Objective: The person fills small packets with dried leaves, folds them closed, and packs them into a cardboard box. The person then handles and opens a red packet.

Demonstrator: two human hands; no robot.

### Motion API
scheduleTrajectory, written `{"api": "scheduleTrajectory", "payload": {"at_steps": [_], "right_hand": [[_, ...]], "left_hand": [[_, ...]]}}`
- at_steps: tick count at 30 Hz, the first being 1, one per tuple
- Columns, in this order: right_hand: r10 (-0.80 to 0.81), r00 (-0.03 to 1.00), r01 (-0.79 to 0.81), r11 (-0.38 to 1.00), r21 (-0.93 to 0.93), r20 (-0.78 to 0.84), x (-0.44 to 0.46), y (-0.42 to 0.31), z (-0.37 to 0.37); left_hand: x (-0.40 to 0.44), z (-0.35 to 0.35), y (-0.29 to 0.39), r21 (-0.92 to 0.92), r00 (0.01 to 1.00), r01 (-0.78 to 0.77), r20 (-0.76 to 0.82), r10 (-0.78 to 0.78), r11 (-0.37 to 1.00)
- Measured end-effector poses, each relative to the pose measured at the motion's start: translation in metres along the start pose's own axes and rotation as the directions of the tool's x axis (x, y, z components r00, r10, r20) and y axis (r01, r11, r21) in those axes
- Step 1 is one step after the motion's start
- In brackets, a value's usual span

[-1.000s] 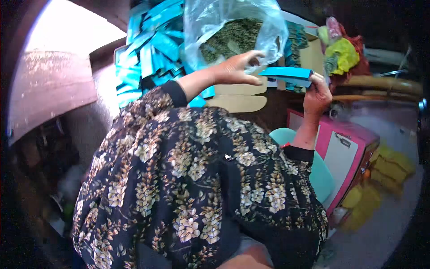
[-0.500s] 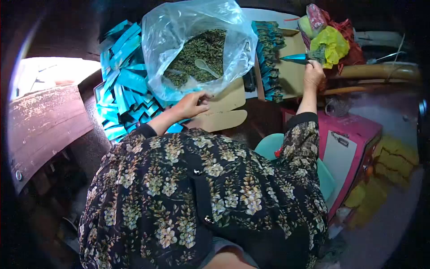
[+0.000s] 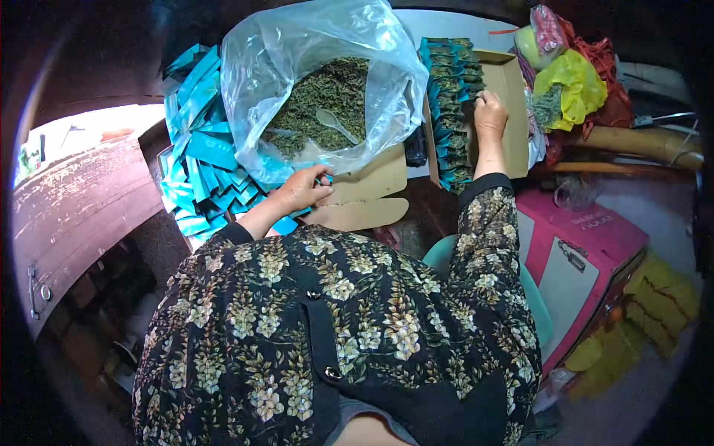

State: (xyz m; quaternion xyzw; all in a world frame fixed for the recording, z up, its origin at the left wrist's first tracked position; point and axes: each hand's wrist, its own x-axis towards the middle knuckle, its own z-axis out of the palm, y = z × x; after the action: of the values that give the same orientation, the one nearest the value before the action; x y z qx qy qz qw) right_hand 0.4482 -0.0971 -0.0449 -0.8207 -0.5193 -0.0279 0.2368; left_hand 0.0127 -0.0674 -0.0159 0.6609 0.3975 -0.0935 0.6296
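My left hand is closed at the front edge of a clear plastic bag, with a bit of blue between its fingers. The bag holds dark green dried leaves and a pale spoon. My right hand is over a cardboard box, its fingers closed at a row of filled blue packets; what its fingertips hold is hidden. Many blue packets lie heaped left of the bag.
Cardboard flaps lie in front of the bag. Yellow and red plastic bags sit at the right, by a bamboo pole. A pink box and a green stool are lower right.
My right hand has brought the blue packet from the box's far right to the row of packets. My left hand has moved back from the right to the bag's front edge and closed.
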Motion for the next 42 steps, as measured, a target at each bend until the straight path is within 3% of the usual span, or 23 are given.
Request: {"api": "scheduleTrajectory", "payload": {"at_steps": [3, 10, 14, 23, 35, 38, 41, 42], "right_hand": [[-0.03, 1.0, 0.03, 0.999, 0.03, 0.003, 0.002, -0.007, -0.003], [-0.074, 0.997, 0.072, 0.993, 0.092, 0.015, 0.001, -0.005, -0.004], [-0.046, 0.999, 0.045, 0.991, 0.126, 0.002, -0.005, -0.009, -0.009], [-0.066, 0.997, 0.07, 0.987, 0.142, -0.032, -0.004, -0.016, -0.019], [-0.021, 0.998, 0.028, 0.992, 0.122, -0.057, -0.014, -0.018, -0.031], [0.006, 0.996, 0.005, 0.992, 0.124, -0.088, -0.019, -0.024, -0.038], [0.071, 0.986, -0.051, 0.99, 0.131, -0.149, -0.035, -0.035, -0.059], [0.062, 0.97, -0.03, 0.99, 0.137, -0.234, -0.046, -0.042, -0.069]], "left_hand": [[0.004, -0.001, 0.005, -0.026, 1.0, 0.022, 0.0, -0.022, 0.999], [0.012, -0.007, 0.004, 0.127, 0.999, -0.035, -0.026, 0.039, 0.991], [0.013, -0.007, 0.003, 0.054, 0.999, -0.021, -0.04, 0.023, 0.998], [0.016, -0.005, -0.003, 0.091, 0.997, -0.077, 0.003, 0.077, 0.993], [0.001, -0.006, 0.003, 0.081, 1.0, -0.018, 0.012, 0.017, 0.997], [-0.002, -0.002, -0.007, 0.028, 0.991, -0.118, -0.06, 0.119, 0.993], [-0.004, -0.005, -0.013, 0.156, 0.991, -0.132, -0.001, 0.134, 0.979], [-0.006, -0.007, -0.016, 0.22, 0.99, -0.142, 0.029, 0.139, 0.965]]}}
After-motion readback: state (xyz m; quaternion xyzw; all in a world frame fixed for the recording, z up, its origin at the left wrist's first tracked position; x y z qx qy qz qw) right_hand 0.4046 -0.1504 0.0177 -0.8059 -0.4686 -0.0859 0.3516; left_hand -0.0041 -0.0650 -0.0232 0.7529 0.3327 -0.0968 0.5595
